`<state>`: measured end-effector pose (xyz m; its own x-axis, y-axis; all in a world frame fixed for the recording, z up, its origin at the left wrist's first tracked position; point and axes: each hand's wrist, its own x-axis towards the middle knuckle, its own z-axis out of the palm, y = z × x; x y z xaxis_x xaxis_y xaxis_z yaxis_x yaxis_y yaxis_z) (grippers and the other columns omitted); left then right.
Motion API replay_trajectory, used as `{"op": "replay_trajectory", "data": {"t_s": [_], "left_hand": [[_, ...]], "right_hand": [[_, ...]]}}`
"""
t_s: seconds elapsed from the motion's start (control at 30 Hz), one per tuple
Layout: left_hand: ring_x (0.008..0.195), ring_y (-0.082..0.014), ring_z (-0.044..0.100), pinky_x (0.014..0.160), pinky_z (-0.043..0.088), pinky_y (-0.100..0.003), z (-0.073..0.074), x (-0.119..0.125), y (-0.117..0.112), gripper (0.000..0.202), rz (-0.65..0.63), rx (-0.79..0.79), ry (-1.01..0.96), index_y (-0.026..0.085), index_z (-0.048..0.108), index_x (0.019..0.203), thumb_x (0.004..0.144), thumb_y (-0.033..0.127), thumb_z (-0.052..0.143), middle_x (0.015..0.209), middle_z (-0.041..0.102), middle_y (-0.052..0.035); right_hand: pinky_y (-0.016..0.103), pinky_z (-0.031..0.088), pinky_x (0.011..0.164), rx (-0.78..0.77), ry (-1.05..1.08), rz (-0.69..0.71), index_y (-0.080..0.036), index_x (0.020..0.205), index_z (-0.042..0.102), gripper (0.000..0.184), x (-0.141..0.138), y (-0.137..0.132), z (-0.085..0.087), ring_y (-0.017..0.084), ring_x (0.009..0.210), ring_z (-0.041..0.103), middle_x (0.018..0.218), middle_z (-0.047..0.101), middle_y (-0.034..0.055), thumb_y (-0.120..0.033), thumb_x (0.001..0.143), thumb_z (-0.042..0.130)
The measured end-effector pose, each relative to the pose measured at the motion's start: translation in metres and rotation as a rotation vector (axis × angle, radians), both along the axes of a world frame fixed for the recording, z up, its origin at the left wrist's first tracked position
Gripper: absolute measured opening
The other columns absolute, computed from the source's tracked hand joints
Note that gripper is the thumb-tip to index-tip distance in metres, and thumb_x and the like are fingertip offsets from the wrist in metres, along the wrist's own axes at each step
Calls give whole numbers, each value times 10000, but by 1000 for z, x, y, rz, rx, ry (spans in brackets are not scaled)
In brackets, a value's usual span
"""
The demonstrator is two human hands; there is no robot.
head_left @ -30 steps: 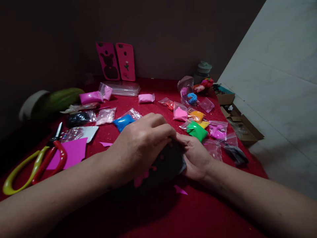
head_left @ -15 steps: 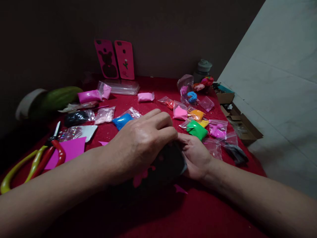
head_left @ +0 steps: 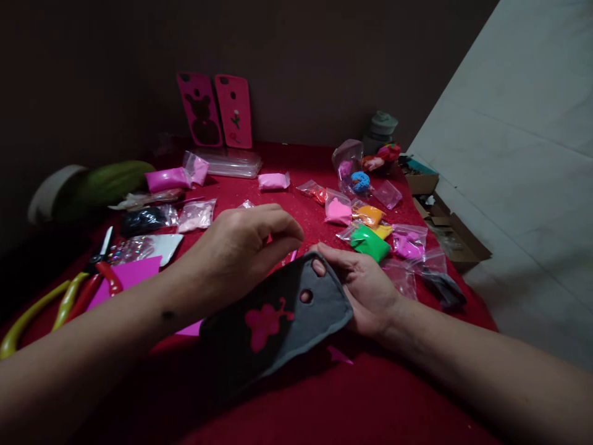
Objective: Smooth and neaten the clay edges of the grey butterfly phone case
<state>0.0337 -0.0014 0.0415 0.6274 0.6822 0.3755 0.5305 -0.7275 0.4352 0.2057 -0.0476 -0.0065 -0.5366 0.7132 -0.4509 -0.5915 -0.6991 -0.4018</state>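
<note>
My right hand (head_left: 370, 287) grips a dark grey phone case (head_left: 310, 327) by its upper end, tilted above the red cloth. Fingertips show through the two holes of the case. On its back is a pink butterfly-like shape (head_left: 263, 327) with a curly thin end. Over the case's left edge hovers my left hand (head_left: 245, 247), its thumb and fingers pinched together. Whether something is between those fingertips I cannot make out; a small pink sliver (head_left: 293, 254) shows just below them. The lower left part of the case lies in shadow under the left forearm.
Bags of coloured clay surround the hands, among them green (head_left: 369, 242) and pale pink (head_left: 338, 211). Scissors (head_left: 95, 272) with red and yellow handles lie left on magenta paper (head_left: 134, 275). Two decorated pink cases (head_left: 234, 111) stand behind; a lidded bottle (head_left: 382, 127) stands at back right.
My left hand has drawn back to the left and up off the case, uncovering the pink shape and the holes. My right hand keeps its hold, nearly unmoved.
</note>
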Motion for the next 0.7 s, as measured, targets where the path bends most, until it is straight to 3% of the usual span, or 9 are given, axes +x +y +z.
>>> {"op": "replay_trajectory", "data": {"t_s": [0.33,0.47,0.7], "left_hand": [[597,-88,510,526,382,-180,-1,-6,4,194,-2,-591,-88,190,697,756,844,301,564,649,623,33],[628,-95,528,553,397,-182,0,-6,4,207,13,-664,-62,192,698,782,852,332,563,681,641,27],[590,-89,508,527,386,-184,-1,-7,1,243,8,-771,-51,198,692,778,863,376,552,656,618,35]], "right_hand": [[266,528,524,110,51,-29,-145,626,563,496,1,0,0,163,526,682,555,650,31,-306,989,265],[239,506,474,96,14,-68,-140,614,572,538,-2,0,3,156,488,670,517,626,28,-290,993,222],[251,506,457,97,-108,-91,-140,552,555,520,-4,-1,6,141,424,616,504,607,30,-323,963,295]]}}
